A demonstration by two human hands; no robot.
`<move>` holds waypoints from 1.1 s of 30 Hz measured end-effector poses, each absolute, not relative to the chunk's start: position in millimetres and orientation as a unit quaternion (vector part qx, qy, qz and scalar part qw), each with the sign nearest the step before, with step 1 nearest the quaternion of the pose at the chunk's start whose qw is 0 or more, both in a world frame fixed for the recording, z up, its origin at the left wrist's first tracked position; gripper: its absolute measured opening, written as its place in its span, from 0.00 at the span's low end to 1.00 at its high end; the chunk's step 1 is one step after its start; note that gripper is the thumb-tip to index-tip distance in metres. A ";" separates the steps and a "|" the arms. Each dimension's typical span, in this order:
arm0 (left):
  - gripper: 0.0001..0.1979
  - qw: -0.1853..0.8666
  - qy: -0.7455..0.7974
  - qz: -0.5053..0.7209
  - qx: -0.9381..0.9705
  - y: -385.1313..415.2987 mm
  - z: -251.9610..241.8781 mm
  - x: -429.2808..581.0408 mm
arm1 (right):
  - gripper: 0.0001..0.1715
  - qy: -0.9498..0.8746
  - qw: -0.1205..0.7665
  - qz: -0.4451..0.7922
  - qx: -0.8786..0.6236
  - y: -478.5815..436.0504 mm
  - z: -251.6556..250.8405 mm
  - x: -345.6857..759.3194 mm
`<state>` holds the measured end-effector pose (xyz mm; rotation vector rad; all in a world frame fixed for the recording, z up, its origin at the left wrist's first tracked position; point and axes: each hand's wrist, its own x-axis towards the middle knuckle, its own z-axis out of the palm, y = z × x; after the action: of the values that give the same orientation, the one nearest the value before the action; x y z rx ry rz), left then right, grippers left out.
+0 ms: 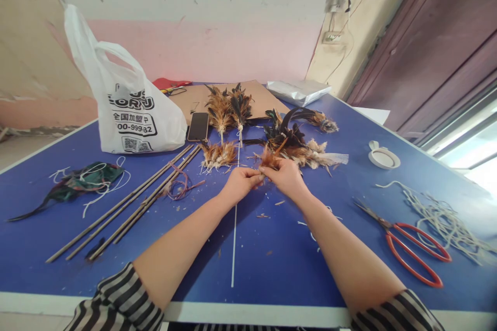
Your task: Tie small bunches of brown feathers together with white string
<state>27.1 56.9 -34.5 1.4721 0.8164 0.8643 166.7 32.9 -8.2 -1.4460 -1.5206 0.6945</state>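
My left hand (239, 183) and my right hand (286, 176) meet over the blue table (272, 248), both pinched on a small tuft of brown feathers (268, 160). Just beyond my hands lies a loose pile of dark and brown feathers (295, 142). Two tied feather bundles (229, 108) stand further back, and a smaller tan bundle (218, 155) lies to the left of my hands.
Several thin bamboo sticks (132, 201) lie at the left, near a purple cord (178, 186) and green feathers with white string (87, 178). A white plastic bag (128, 108), a phone (198, 126), cardboard (194, 95), red-handled scissors (411, 245), a string pile (442, 220) and a white round object (383, 158) surround them.
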 end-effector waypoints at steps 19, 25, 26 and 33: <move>0.12 0.631 0.343 0.350 0.601 59.6 -26.9 23.8 | 0.11 -0.645 0.470 0.237 -0.554 32.3 -8.8 165.6; 0.09 0.720 0.378 0.405 0.417 66.2 -24.2 21.5 | 0.27 -0.628 0.490 0.246 -0.552 38.2 -15.2 172.6; 0.08 0.739 0.372 0.408 0.386 67.4 -23.9 20.9 | 0.29 -0.641 0.477 0.216 -0.561 37.5 -15.3 173.1; 0.06 0.778 0.345 0.396 0.345 64.1 -25.3 22.5 | 0.32 -0.733 0.354 0.016 -0.581 28.6 -13.7 165.3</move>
<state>22.5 64.1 -25.3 0.7468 0.7471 0.8560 165.3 28.6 -13.7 -1.5025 -1.8937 0.0424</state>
